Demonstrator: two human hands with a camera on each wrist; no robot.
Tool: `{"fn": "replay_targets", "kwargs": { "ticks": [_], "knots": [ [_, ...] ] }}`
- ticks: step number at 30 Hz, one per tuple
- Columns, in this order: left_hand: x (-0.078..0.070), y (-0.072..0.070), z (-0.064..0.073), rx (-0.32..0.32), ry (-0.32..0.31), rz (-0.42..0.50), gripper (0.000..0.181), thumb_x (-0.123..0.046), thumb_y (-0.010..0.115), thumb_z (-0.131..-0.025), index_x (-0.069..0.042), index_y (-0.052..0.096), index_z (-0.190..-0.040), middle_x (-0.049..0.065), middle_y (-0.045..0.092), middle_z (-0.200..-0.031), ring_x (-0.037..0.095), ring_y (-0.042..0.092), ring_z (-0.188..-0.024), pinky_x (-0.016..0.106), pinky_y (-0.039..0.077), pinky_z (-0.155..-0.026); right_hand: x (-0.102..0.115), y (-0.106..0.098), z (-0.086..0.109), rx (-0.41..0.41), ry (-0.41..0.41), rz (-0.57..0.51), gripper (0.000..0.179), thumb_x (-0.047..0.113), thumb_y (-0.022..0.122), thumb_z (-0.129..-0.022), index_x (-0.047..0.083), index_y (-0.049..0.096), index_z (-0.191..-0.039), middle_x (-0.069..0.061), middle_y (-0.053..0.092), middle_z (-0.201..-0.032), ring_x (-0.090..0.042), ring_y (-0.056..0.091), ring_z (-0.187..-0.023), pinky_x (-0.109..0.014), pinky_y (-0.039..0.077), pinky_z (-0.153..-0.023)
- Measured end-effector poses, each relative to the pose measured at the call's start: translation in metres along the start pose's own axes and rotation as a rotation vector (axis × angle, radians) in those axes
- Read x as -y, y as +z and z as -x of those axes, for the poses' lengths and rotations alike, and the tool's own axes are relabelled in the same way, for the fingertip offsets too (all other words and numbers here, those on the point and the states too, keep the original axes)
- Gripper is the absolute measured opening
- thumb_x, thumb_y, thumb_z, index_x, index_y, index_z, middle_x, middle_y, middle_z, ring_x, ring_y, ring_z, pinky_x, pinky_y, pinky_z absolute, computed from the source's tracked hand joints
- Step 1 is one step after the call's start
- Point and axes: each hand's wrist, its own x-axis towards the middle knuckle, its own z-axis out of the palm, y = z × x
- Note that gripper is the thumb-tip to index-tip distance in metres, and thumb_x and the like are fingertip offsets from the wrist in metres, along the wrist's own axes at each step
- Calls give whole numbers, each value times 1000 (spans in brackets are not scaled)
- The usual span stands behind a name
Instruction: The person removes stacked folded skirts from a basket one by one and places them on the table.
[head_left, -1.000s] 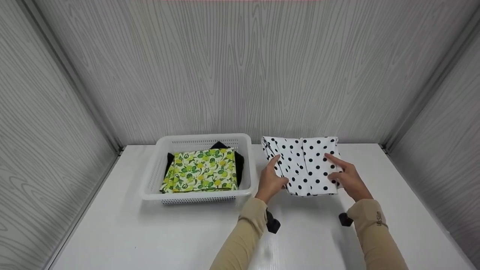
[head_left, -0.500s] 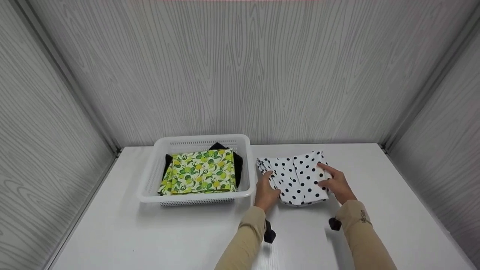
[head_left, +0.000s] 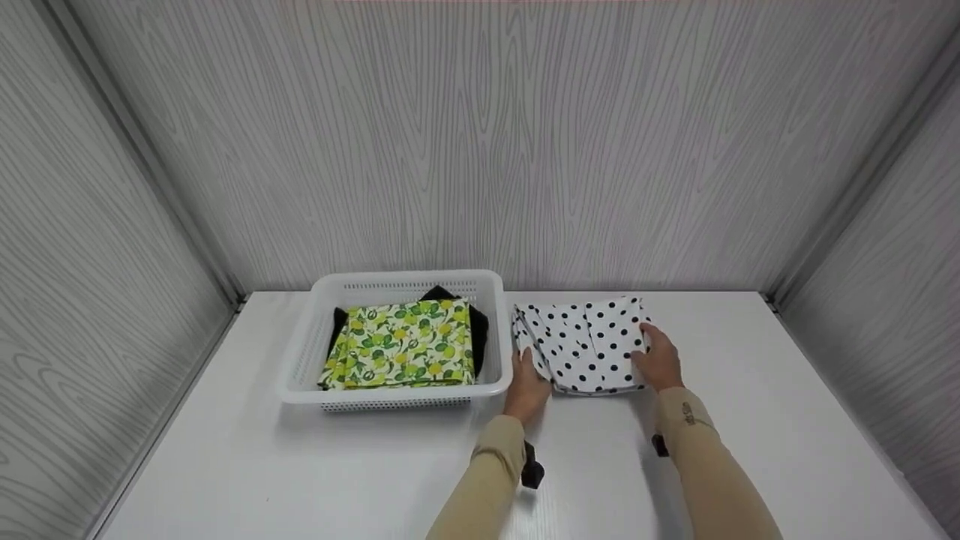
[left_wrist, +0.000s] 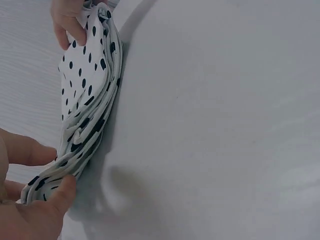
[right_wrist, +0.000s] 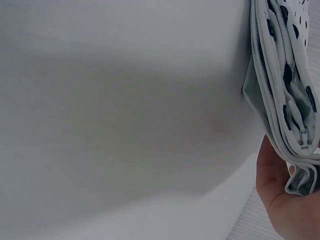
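A folded white cloth with black polka dots (head_left: 592, 345) spans the space between my two hands at the right of the basket. My left hand (head_left: 527, 386) grips its left edge; in the left wrist view the thumb (left_wrist: 63, 194) and fingers pinch the stacked layers. On the opposite edge, my right hand (head_left: 661, 360) holds the cloth, fingers partly hidden by it. The right wrist view shows the layered folds close up, with the right hand (right_wrist: 282, 195) around their lower end. Whether the cloth's underside touches the table is hard to tell.
Left of the cloth stands a white plastic basket (head_left: 491, 388). Inside it, a folded lemon-print cloth (head_left: 409, 345) lies over black fabric (head_left: 479, 334). The white table (head_left: 360, 472) meets a grey wood-grain wall (head_left: 480, 150) at the back, with side walls left and right.
The polka-dot cloth has come down and shifted left toward the basket, then slightly away from me. Both hands moved with it, the right hand farther left. The basket stays put.
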Motion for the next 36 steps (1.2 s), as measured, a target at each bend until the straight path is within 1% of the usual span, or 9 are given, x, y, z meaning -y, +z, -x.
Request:
{"fn": "replay_targets", "kwargs": {
  "ticks": [4,7,10,14,17,19,21,25,36],
  "knots": [
    [0,-1,7,58,-21,-139,71,2,63,-89,13,31,-152,36,16,-160,43,41,-138,47,40,-109,3,-7,4,9,-8,121,57,1,55,-98,-8,36,-151,-32,26,-158,-50,24,-145,-62,22,-116],
    [-5,-4,11,86,46,-264,63,-2,66,-91,12,42,-147,36,17,-159,45,35,-142,49,40,-110,11,-13,7,-10,-51,178,53,1,56,-99,-9,41,-148,-33,30,-155,-52,30,-141,-64,27,-113],
    [-20,-11,15,179,130,-346,52,-5,66,-94,7,51,-142,30,29,-158,42,32,-145,48,37,-112,24,-18,9,-19,-114,152,49,-1,56,-98,-10,45,-145,-33,38,-150,-48,39,-137,-57,33,-112],
    [-43,-22,18,405,255,-344,42,-10,61,-100,0,57,-141,17,53,-146,31,50,-134,38,43,-108,43,-23,13,-21,-172,93,46,-1,58,-98,-9,49,-143,-32,45,-146,-47,47,-131,-55,40,-107],
    [-56,-35,19,474,341,-303,38,-14,59,-103,-3,60,-139,11,61,-138,27,59,-124,33,47,-102,55,-23,19,-22,-212,50,45,0,60,-97,-8,51,-141,-31,47,-145,-48,49,-130,-57,43,-104],
    [-62,-46,19,445,378,-295,35,-16,57,-105,-3,61,-138,10,62,-137,26,60,-123,33,48,-101,62,-21,22,-16,-236,21,45,1,61,-97,-7,53,-141,-30,48,-145,-48,49,-130,-57,45,-102],
    [-65,-59,19,376,401,-317,34,-16,57,-105,-4,62,-136,10,62,-136,26,59,-123,35,48,-102,69,-20,26,-9,-263,-12,45,1,62,-97,-7,54,-140,-30,50,-144,-48,50,-130,-57,47,-100],
    [-64,-83,20,269,405,-350,32,-15,57,-105,-3,63,-134,12,61,-135,27,56,-126,40,46,-104,80,-16,31,-3,-297,-56,45,1,65,-96,-8,54,-139,-29,52,-143,-48,51,-129,-55,49,-99],
    [-42,-135,25,144,348,-379,36,-20,61,-103,-3,62,-135,15,58,-139,32,52,-131,46,43,-107,99,1,36,22,-353,-108,46,2,69,-94,-7,56,-138,-27,52,-143,-47,54,-127,-56,48,-99]
  ]
}}
